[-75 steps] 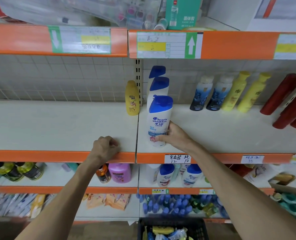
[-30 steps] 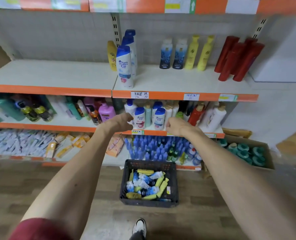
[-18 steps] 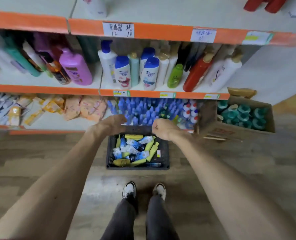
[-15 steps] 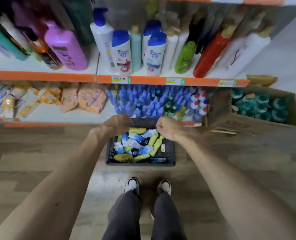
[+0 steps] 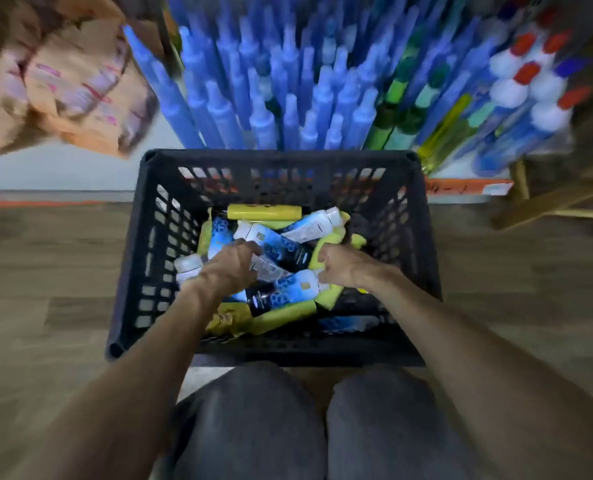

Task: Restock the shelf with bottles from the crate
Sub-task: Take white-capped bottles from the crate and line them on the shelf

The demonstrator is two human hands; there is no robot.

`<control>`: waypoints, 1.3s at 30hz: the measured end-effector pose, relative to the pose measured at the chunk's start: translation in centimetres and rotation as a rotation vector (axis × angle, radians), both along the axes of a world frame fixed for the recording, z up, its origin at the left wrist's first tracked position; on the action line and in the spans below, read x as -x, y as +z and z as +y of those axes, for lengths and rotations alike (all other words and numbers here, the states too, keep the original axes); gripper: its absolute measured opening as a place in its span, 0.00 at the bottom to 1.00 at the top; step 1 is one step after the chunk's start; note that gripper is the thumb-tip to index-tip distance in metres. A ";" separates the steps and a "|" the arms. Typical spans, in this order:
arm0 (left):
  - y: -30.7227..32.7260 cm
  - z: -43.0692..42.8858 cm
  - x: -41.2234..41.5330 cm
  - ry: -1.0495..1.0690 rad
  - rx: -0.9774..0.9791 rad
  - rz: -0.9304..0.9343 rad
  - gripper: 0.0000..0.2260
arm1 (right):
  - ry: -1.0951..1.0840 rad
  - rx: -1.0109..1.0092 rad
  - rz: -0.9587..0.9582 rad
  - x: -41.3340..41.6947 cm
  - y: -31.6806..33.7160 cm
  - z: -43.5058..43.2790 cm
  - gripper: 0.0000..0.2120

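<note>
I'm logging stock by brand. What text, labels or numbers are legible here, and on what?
Nothing is legible.
Print on the bottles in the crate: blurred.
Marks on the orange shelf strip: blurred.
Print on the packets: blurred.

No text, brand, number or sign is legible; motion blur covers every printed surface. Printing is present but unreadable on the blue-and-white bottles (image 5: 281, 247) and the yellow bottle (image 5: 263, 212) in the crate (image 5: 277, 157), and as pink marks on the orange packets (image 5: 70, 95). The dark marks on the orange shelf-edge strip (image 5: 461, 187) cannot be resolved into characters.
</note>
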State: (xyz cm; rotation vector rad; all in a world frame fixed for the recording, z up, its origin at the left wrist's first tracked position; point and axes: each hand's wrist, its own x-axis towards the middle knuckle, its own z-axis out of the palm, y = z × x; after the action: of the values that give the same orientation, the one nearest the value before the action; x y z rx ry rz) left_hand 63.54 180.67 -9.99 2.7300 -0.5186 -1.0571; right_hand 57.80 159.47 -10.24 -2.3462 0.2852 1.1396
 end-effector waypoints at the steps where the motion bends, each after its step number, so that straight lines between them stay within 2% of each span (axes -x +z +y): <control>1: -2.2 0.2 -0.4 -0.020 -0.021 -0.044 0.22 | 0.031 -0.001 0.011 -0.3 -2.3 0.0 0.23; 4: -6.4 0.0 -1.3 -0.042 -0.121 -0.155 0.28 | 0.111 0.002 0.016 -0.9 -7.8 0.0 0.26; 8: -8.2 0.1 -2.1 -0.031 -0.168 -0.125 0.32 | 0.180 -0.023 0.052 -1.2 -10.4 0.1 0.23; 13: -8.4 0.2 -2.2 0.044 -0.075 -0.099 0.32 | 0.211 -0.021 0.149 -0.5 -9.9 0.1 0.24; 16: -8.1 0.2 -2.2 0.119 0.005 -0.078 0.25 | 0.191 -0.035 0.172 -0.2 -9.7 -0.1 0.20; 19: -7.5 0.1 -2.5 0.237 0.032 -0.048 0.22 | 0.143 -0.054 0.127 -0.4 -8.9 -0.3 0.19; 22: -4.5 -0.7 -2.2 0.219 -0.024 -0.102 0.22 | 0.028 -0.090 0.022 -0.6 -5.4 0.0 0.25; 24: 0.0 -1.6 -1.5 0.152 -0.092 -0.164 0.21 | 0.022 -0.035 -0.029 -0.5 -1.1 0.3 0.26; 28: 13.1 -1.9 0.0 0.160 -0.115 -0.185 0.24 | 0.077 0.123 -0.108 0.2 12.2 0.1 0.18; 32: 30.3 -2.5 0.2 0.170 -0.107 -0.138 0.22 | 0.029 0.183 -0.166 0.9 29.6 -1.4 0.19; 36: 48.7 -4.0 0.2 0.190 -0.053 -0.107 0.20 | 0.008 0.222 -0.227 0.3 48.5 -3.2 0.13; 39: 62.4 -5.3 -0.6 0.188 0.001 -0.134 0.21 | 0.030 0.246 -0.284 -0.6 63.0 -4.6 0.16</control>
State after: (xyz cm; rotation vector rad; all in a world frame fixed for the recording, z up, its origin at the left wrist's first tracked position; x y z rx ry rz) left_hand 64.09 175.38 52.37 2.7960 -0.2733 -0.8329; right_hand 58.37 154.87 52.80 -2.6970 0.3024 0.8061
